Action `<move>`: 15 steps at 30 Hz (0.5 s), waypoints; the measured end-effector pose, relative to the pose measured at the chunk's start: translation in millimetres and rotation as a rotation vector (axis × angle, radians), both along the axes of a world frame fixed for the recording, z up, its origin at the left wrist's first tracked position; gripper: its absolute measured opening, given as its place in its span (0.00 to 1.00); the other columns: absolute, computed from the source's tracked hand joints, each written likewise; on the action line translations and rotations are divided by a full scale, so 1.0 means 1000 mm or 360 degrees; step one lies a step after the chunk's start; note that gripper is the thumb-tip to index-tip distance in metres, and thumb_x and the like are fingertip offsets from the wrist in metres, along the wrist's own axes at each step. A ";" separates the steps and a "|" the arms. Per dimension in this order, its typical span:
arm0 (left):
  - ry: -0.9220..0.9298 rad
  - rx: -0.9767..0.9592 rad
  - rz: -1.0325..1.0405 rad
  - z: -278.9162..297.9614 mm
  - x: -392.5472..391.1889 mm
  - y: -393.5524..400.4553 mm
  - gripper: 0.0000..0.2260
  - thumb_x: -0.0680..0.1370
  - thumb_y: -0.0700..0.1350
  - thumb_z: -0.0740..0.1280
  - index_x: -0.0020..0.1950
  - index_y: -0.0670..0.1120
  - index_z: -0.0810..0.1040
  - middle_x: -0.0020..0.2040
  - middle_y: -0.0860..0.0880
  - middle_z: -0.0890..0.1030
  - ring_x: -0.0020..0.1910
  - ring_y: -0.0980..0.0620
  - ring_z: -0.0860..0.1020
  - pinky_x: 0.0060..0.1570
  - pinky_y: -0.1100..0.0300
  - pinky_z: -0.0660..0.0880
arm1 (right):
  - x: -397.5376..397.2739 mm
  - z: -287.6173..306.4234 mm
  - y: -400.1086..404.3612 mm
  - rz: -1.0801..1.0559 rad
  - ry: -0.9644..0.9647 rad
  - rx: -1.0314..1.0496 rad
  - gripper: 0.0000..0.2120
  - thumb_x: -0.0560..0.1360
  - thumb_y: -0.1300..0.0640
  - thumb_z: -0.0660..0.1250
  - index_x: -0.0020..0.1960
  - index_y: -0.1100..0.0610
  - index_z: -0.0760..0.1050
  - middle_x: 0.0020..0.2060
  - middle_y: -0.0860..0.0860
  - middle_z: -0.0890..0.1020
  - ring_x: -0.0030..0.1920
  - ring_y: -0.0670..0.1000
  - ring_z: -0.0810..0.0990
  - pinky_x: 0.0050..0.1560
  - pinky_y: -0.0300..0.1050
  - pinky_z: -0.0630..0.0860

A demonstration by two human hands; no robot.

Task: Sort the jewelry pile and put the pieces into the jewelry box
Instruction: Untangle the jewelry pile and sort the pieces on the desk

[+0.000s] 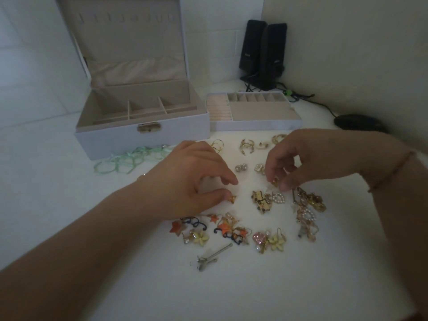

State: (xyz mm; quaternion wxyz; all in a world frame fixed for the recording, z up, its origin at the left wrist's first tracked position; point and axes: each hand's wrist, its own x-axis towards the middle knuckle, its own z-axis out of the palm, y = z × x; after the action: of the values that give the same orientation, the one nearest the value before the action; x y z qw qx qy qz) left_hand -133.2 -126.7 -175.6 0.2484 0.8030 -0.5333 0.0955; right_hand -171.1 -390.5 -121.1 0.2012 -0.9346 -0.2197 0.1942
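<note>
My left hand pinches a small gold stud, right hand pinches its likely match, pairing them; pile spread under both, open jewelry box beyond my left fingers.

Dim white-tiled wall behind white tabletop, black speakers.

The white jewelry box stands open, lid upright, its beige compartments bare. Its removable tray sits just beside it on the right. In front, earrings lie scattered: gold hoops, orange stars, yellow flowers, pearl hearts.
</note>
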 end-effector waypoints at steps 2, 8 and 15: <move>-0.0012 0.0003 -0.0015 0.000 -0.002 0.000 0.10 0.74 0.55 0.71 0.53 0.56 0.84 0.49 0.60 0.83 0.54 0.57 0.77 0.61 0.47 0.70 | 0.004 -0.004 0.001 -0.0014 0.0003 -0.0037 0.08 0.68 0.52 0.76 0.43 0.42 0.80 0.37 0.38 0.80 0.40 0.53 0.80 0.46 0.51 0.78; -0.0037 0.0046 -0.0060 0.000 -0.004 0.000 0.11 0.73 0.57 0.70 0.53 0.56 0.84 0.49 0.60 0.83 0.54 0.56 0.77 0.61 0.46 0.69 | 0.008 -0.007 -0.005 -0.0099 -0.0021 -0.0019 0.07 0.70 0.53 0.74 0.44 0.43 0.81 0.37 0.40 0.82 0.39 0.45 0.79 0.45 0.43 0.78; -0.0068 0.0113 -0.0039 0.001 -0.004 -0.002 0.08 0.73 0.55 0.72 0.50 0.58 0.84 0.49 0.62 0.82 0.54 0.57 0.76 0.61 0.47 0.68 | 0.008 -0.003 -0.020 -0.0289 -0.0091 0.0074 0.08 0.78 0.62 0.64 0.44 0.49 0.77 0.32 0.46 0.80 0.29 0.42 0.75 0.33 0.36 0.74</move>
State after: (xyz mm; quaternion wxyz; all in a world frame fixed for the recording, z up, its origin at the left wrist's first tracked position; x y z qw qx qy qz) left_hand -137.4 -128.3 -174.5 0.2094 0.8026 -0.5512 0.0904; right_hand -162.7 -411.0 -124.5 0.2333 -0.9509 -0.1441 0.1432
